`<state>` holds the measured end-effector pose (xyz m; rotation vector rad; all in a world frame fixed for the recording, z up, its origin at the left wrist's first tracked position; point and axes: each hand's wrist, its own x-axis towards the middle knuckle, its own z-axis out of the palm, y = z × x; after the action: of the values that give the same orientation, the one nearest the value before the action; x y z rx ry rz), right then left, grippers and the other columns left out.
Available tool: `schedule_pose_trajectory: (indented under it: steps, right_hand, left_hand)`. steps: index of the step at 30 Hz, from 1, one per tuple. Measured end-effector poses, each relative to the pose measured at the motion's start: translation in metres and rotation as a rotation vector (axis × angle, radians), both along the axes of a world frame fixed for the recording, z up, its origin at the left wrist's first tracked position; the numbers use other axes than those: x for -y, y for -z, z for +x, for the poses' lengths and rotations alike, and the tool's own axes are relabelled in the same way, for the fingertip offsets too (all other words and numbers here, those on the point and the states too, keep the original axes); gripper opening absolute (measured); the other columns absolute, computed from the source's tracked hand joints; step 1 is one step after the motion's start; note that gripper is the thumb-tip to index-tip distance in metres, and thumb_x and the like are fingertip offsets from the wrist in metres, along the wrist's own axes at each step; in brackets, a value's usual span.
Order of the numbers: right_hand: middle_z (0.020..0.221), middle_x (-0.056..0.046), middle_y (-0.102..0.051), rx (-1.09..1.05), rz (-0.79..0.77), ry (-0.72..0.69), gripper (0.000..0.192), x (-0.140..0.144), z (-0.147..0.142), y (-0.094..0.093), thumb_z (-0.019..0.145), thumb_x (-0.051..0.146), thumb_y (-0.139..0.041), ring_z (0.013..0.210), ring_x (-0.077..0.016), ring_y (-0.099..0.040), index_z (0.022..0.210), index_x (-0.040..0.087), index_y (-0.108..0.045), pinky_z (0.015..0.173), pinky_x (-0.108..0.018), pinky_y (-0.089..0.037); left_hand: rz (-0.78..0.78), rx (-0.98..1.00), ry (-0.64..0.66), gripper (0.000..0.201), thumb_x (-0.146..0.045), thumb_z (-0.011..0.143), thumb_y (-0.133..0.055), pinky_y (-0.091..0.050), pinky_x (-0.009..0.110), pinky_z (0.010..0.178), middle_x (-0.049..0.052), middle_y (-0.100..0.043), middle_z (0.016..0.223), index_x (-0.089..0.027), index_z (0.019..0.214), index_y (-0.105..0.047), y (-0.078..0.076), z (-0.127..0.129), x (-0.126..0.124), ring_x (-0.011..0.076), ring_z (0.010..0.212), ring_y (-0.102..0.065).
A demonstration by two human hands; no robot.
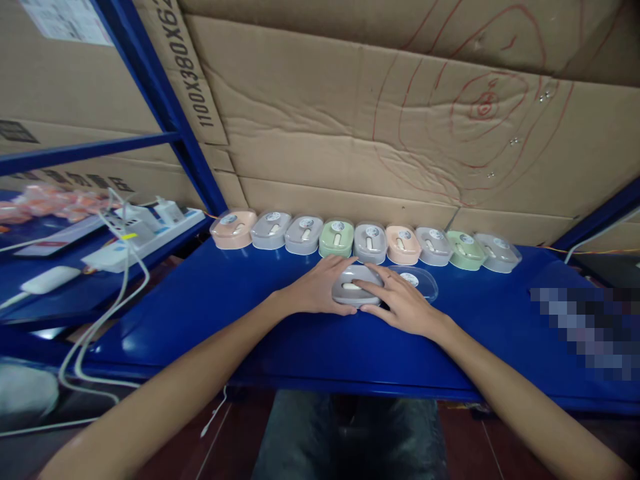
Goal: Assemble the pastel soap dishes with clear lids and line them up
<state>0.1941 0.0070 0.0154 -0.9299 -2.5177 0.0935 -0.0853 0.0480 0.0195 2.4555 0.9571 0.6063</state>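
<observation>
A small grey plastic box (345, 295) with a white oblong piece (351, 287) in its middle sits on the blue tabletop between my hands. My left hand (317, 285) wraps its left side, with the thumb at the near edge and fingers behind. From the right, my right hand (406, 301) grips the box, a fingertip resting on or close to the white piece. A clear lid (425, 281) with a round white label lies just beyond my right hand, partly hidden by it.
Several lidded boxes in peach, grey and green (337, 239) line the table's back, against a cardboard wall (320, 157). A power strip (143, 243) with white cables is on the left shelf, near orange wrapped items (55, 200). Blue posts (193, 160) rise at the sides.
</observation>
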Motion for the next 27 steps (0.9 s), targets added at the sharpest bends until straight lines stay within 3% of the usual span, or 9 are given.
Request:
schedule_pose_trajectory:
  steps: [4, 10, 15, 21, 27]
  right_hand:
    - [0.173, -0.018, -0.047, -0.004, -0.009, 0.019, 0.064, 0.000, 0.001, 0.001, 0.108, 0.057, -0.065, 0.152, -0.0454, -0.055, 0.165, 0.031, -0.052, 0.117, -0.071, -0.056]
    - [0.168, -0.020, -0.050, -0.032, -0.014, 0.023, 0.063, 0.000, 0.001, 0.002, 0.107, 0.061, -0.064, 0.150, -0.0468, -0.055, 0.160, 0.029, -0.054, 0.116, -0.072, -0.057]
    - [0.167, -0.020, -0.050, -0.028, 0.012, 0.025, 0.064, -0.001, 0.000, 0.005, 0.106, 0.061, -0.065, 0.146, -0.0475, -0.058, 0.159, 0.028, -0.055, 0.113, -0.072, -0.058]
    - [0.168, -0.023, -0.049, 0.014, 0.046, 0.027, 0.063, -0.001, 0.001, 0.005, 0.108, 0.060, -0.063, 0.147, -0.0459, -0.058, 0.158, 0.023, -0.055, 0.113, -0.069, -0.058]
    - [0.168, -0.023, -0.048, 0.092, 0.089, 0.034, 0.055, 0.002, 0.000, -0.002, 0.111, 0.057, -0.059, 0.145, -0.0437, -0.060, 0.154, 0.023, -0.060, 0.110, -0.066, -0.061]
  left_hand:
    - [-0.008, -0.032, 0.009, 0.132, -0.080, 0.071, -0.090, -0.033, 0.073, 0.131, 0.018, -0.036, 0.179, -0.032, 0.177, -0.027, -0.003, -0.004, -0.002, 0.0500, 0.166, -0.031]
    - [0.041, -0.096, -0.050, 0.131, -0.085, 0.069, -0.088, -0.035, 0.075, 0.128, 0.021, -0.046, 0.172, -0.029, 0.174, -0.033, -0.010, -0.003, 0.001, 0.0523, 0.159, -0.041]
    - [0.052, -0.052, -0.026, 0.120, -0.079, 0.072, -0.090, -0.038, 0.071, 0.127, 0.017, -0.051, 0.169, -0.031, 0.170, -0.042, -0.013, -0.005, 0.003, 0.0494, 0.156, -0.046]
    - [0.015, -0.129, 0.015, 0.121, -0.076, 0.077, -0.087, -0.035, 0.071, 0.129, 0.017, -0.044, 0.175, -0.031, 0.174, -0.031, -0.020, -0.009, 0.004, 0.0486, 0.160, -0.041]
    - [0.037, -0.130, 0.015, 0.117, -0.069, 0.079, -0.088, -0.036, 0.068, 0.129, 0.017, -0.046, 0.173, -0.029, 0.173, -0.032, -0.020, -0.009, 0.004, 0.0470, 0.159, -0.043]
